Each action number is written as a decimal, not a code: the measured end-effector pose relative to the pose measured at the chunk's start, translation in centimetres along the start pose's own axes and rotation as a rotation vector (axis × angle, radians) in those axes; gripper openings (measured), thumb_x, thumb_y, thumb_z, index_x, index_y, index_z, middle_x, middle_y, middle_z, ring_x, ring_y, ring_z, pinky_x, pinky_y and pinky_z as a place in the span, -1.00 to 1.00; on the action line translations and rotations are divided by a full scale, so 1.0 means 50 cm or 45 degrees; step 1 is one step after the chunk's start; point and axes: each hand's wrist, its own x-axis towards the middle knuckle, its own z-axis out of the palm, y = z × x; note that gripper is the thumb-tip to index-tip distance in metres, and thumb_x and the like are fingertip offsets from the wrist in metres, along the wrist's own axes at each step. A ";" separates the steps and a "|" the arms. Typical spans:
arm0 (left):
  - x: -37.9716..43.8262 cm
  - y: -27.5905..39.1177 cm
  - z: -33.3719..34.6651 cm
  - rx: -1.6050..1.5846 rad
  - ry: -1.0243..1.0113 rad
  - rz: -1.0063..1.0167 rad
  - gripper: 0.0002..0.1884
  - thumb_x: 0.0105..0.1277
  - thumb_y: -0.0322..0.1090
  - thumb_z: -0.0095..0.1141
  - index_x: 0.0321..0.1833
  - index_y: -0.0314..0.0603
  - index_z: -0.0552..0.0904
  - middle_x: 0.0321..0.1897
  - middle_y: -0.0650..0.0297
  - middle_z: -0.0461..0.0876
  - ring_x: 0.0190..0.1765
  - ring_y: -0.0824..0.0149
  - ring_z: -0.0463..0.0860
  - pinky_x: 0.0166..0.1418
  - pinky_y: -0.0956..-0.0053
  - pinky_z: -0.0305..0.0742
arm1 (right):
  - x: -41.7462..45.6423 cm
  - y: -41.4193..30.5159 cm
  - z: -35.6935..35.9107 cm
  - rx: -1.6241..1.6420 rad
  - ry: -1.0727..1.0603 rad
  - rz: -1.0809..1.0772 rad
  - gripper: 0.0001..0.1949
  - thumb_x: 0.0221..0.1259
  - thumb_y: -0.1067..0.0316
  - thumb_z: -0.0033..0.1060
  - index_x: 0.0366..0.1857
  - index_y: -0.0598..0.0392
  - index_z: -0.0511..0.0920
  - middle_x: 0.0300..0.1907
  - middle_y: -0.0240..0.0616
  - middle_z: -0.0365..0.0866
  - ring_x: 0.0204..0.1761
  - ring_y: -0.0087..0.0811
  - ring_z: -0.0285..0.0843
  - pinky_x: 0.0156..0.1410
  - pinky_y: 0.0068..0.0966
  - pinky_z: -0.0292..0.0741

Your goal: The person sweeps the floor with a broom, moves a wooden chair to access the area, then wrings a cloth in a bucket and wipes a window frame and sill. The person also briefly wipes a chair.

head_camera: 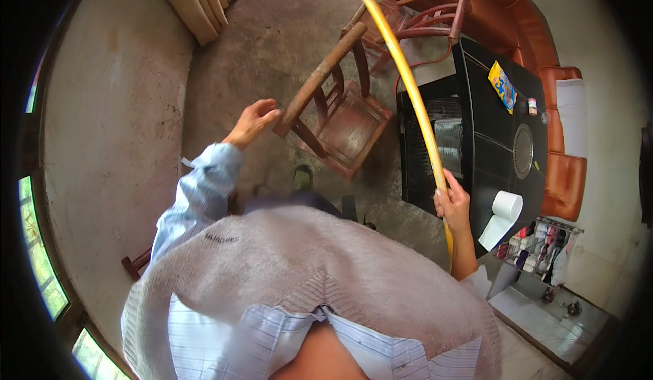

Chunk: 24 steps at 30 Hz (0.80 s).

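My right hand [453, 200] is wrapped around a long yellow pole [408, 76], perhaps a broom or mop handle. The pole slants up past the chairs to the top of the view, where its far end is blurred and cut off. My left hand [254, 121] is held out over the floor, its fingers loosely bent and holding nothing. Its fingertips are at the end of the top rail of a brown wooden chair [352, 130]; whether they touch the rail I cannot tell. The chair's seat faces up, beyond the rail.
A black table [490, 140] stands at right, with a yellow-blue packet [502, 87], a small jar [532, 106] and a toilet roll [505, 206]. Behind are another wooden chair [428, 18] and an orange-brown sofa [558, 186]. A shoe rack [535, 250] stands lower right; a wall [117, 125] runs along the left.
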 end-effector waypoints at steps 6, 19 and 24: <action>0.141 0.015 0.128 0.195 -0.115 -0.201 -0.45 0.14 -0.23 0.30 0.14 -0.39 0.45 -0.12 0.09 0.59 -0.07 0.29 0.57 0.01 0.41 0.46 | -0.168 0.079 -0.037 0.167 0.195 0.206 -0.49 0.25 0.50 0.03 0.31 0.20 0.26 -0.61 -0.50 0.36 -0.64 -0.75 0.20 -0.57 -0.76 0.16; 0.153 -0.091 0.020 -0.294 -0.164 -0.226 -0.73 0.10 -0.35 0.29 -0.21 -0.33 0.55 -0.56 0.26 0.53 -0.56 0.39 0.51 -0.47 0.46 0.44 | -0.428 0.245 0.124 0.547 0.492 0.623 -0.50 0.29 0.42 0.05 0.33 0.04 0.28 -0.61 -0.39 0.44 -0.70 -0.66 0.27 -0.61 -0.71 0.27; 0.061 -0.166 -0.232 0.071 0.079 -0.286 -0.71 0.13 -0.23 0.29 -0.22 -0.21 0.51 -0.57 0.31 0.53 -0.57 0.42 0.51 -0.45 0.52 0.45 | -0.458 0.314 0.183 0.593 0.486 0.712 -0.52 0.30 0.40 0.06 0.32 0.02 0.29 -0.62 -0.37 0.45 -0.73 -0.64 0.30 -0.64 -0.69 0.29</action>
